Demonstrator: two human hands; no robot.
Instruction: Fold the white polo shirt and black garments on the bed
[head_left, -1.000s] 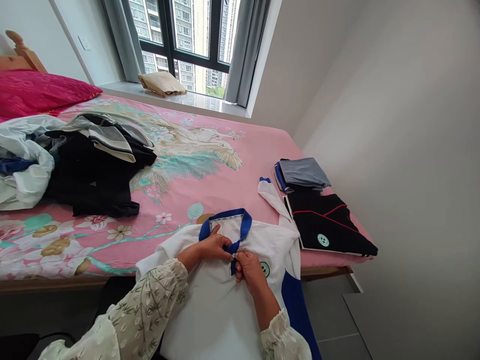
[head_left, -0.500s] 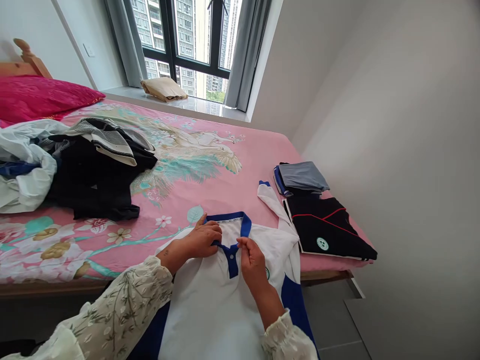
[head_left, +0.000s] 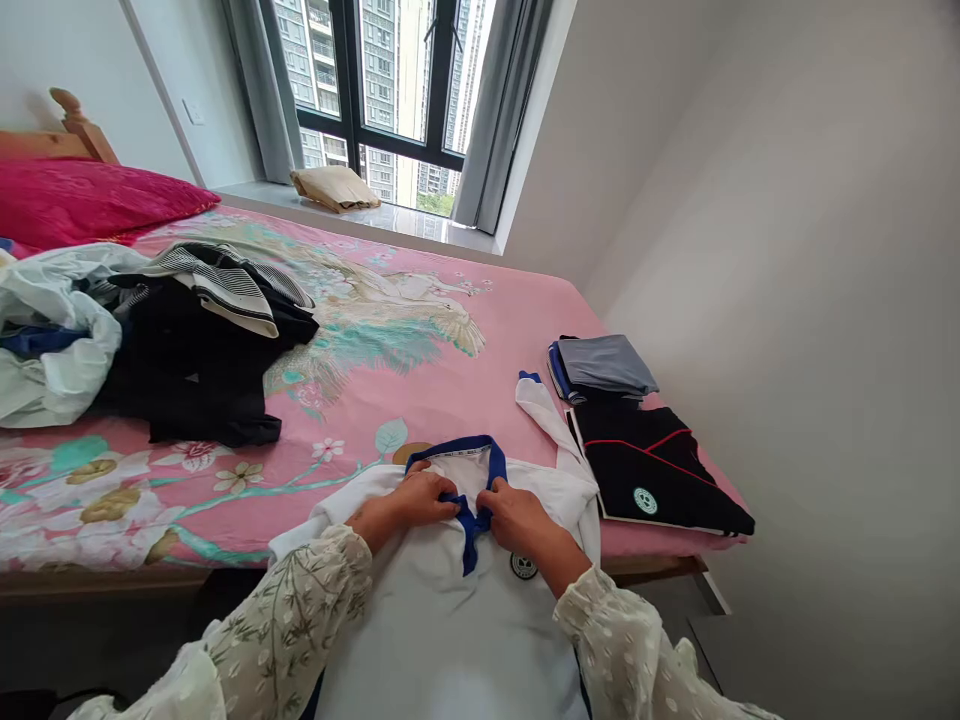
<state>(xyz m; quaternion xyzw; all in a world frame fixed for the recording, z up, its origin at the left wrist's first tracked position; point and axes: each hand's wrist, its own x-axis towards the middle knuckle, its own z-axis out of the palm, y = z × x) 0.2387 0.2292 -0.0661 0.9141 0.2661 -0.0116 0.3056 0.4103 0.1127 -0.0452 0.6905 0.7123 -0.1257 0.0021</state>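
Observation:
A white polo shirt [head_left: 450,620] with a blue collar and placket lies face up over the bed's front edge, its lower part toward me. My left hand [head_left: 420,497] is closed on the left side of the blue collar [head_left: 480,445] near the placket. The right side of the collar is pinched by my right hand [head_left: 517,512], close to the neck opening. A round dark badge [head_left: 523,567] shows on the chest below my right hand. One white sleeve with a blue cuff [head_left: 529,377] stretches up the bed on the right.
Folded dark clothes with red piping [head_left: 645,465] and a folded grey garment [head_left: 606,363] sit at the bed's right edge. Loose black [head_left: 195,370] and white clothes [head_left: 75,350] are heaped at left. A red pillow [head_left: 97,200] lies behind them, and a brown package [head_left: 335,188] on the windowsill.
My right hand has shifted up and onto the collar's right side, uncovering the chest badge. My left hand has moved slightly right and down, and the placket is now bunched between the hands.

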